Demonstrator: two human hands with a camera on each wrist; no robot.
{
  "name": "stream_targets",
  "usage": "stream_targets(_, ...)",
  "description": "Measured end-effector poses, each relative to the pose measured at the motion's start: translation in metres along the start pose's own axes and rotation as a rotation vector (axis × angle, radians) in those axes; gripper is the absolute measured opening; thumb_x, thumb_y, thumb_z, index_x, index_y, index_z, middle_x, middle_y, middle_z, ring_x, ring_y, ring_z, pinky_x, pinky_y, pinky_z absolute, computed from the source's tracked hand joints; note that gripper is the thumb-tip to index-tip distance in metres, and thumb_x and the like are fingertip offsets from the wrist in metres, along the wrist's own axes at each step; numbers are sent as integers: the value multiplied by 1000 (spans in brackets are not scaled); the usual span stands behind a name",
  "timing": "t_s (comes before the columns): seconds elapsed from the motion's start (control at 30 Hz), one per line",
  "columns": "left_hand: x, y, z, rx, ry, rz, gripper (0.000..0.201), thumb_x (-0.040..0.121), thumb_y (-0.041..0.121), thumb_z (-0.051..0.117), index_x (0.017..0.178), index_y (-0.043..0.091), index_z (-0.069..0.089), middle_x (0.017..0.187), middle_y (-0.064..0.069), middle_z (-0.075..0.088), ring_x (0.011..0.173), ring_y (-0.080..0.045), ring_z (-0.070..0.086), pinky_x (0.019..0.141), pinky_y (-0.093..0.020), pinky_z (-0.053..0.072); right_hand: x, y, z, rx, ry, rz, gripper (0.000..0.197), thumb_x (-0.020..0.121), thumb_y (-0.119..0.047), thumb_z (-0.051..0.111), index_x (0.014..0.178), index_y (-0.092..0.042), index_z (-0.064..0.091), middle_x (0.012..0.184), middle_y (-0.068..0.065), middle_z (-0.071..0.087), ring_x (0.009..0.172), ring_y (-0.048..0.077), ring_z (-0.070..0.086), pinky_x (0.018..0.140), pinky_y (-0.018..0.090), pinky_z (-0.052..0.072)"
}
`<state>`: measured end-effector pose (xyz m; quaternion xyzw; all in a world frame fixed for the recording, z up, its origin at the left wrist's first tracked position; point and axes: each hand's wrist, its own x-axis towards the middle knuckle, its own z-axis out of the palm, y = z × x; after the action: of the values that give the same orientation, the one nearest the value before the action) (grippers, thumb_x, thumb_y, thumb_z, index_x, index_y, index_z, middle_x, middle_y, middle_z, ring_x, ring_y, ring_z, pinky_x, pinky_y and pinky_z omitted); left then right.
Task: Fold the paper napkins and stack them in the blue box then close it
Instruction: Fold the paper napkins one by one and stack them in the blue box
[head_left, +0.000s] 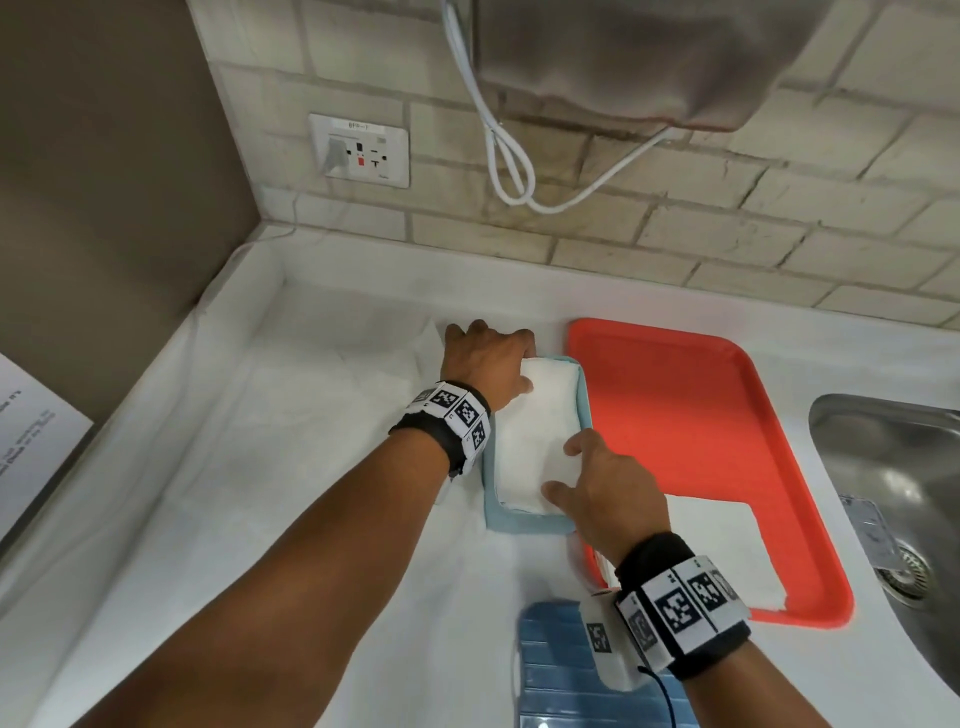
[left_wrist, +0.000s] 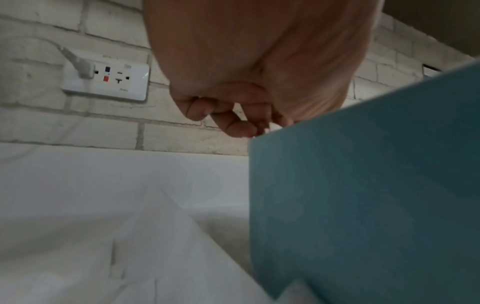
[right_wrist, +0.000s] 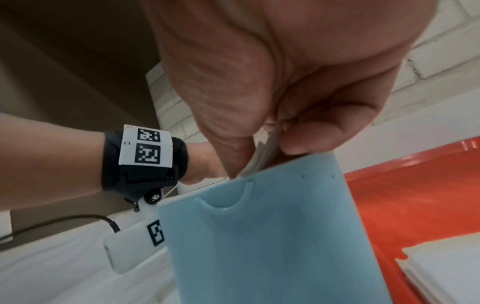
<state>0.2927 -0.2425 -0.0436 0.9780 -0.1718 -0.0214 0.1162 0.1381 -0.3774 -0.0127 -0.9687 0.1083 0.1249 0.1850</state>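
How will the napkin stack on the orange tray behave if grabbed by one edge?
The napkin stack on the orange tray is probably floppy: thin loose sheets, layered edges visible in the right wrist view. Likely very light. Sheets may slide apart or fan out, since nothing visibly binds them.

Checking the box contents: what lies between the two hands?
Head view: folded napkins in the blue box lie between left hand and right hand.

Open blue box (head_left: 524, 524) lies on the white counter beside the tray, filled with folded white napkins (head_left: 537, 436).
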Motion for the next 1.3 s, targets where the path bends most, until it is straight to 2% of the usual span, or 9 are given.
stream_targets(0.1, -7, 2, 0, 75, 135, -1, 46, 86, 53, 73, 118, 22, 62, 109, 0, 70, 108, -29, 56, 83, -40, 35, -7, -7, 0, -165, 68, -37, 39, 92, -46, 62, 122, -22, 53, 115, 1, 55, 97, 24, 61, 69, 30, 44)
stream_targets(0.2, -18, 1, -6, -42, 257, 80, 50, 83, 58, 76, 117, 22, 66, 114, -3, 66, 106, -30, 60, 84, -42, 42, -12, -12, 4, -270, 231, -99, 37, 90, -51, 63, 113, -22, 62, 110, 2, 50, 100, 23, 53, 64, 31, 45)
stream_targets(0.3, -27, 1, -12, -33, 15, 257, 49, 85, 68, 68, 123, 37, 64, 132, 6, 61, 119, -22, 57, 100, -44, 39, -14, -14, 11, -218, 326, -346, 25, 87, -51, 62, 86, -27, 72, 89, -1, 61, 84, 24, 57, 63, 35, 46)
stream_targets(0.37, -32, 2, -14, 67, -124, 297, 57, 81, 75, 65, 129, 46, 62, 146, 10, 54, 129, -19, 51, 108, -47, 33, -17, -14, 17, -241, 244, -446, 40, 89, -61, 46, 76, -33, 72, 78, -9, 67, 76, 20, 61, 66, 35, 43)
stream_targets(0.53, -36, 8, -8, 213, -249, 298, 71, 79, 77, 65, 143, 50, 50, 164, 6, 34, 147, -21, 33, 118, -54, 20, -18, -11, 15, -360, -14, -420, 60, 87, -79, 38, 117, -37, 69, 111, -11, 70, 101, 14, 64, 88, 35, 41)
stream_targets(0.77, -38, 16, -4, 237, -262, 265, 71, 79, 72, 70, 143, 48, 50, 163, 4, 34, 147, -23, 31, 117, -55, 19, -16, -13, 17, -422, -97, -432, 48, 94, -62, 52, 135, -39, 59, 129, -10, 63, 113, 15, 60, 87, 30, 42)
stream_targets(1.1, -51, 5, -2, 42, -157, 296, 63, 86, 67, 67, 141, 40, 55, 153, 6, 47, 144, -21, 37, 119, -50, 18, -16, -11, 23, -281, -18, -405, 35, 92, -59, 58, 118, -37, 67, 114, -14, 67, 104, 10, 61, 83, 28, 47)
stream_targets(1.2, -66, -10, -14, -216, 12, 282, 46, 90, 60, 68, 130, 37, 65, 143, 7, 57, 135, -21, 46, 114, -45, 31, -16, -12, 18, -33, 93, -427, 38, 83, -67, 53, 95, -37, 71, 94, -14, 69, 86, 5, 63, 72, 30, 52)
stream_targets(1.3, -95, -47, -20, -584, 187, 150, 31, 89, 54, 65, 107, 31, 72, 114, 12, 70, 106, -16, 65, 94, -40, 52, -17, -26, 9, 234, 157, -456, 30, 83, -62, 58, 86, -35, 71, 82, -16, 69, 72, 3, 64, 67, 29, 52)
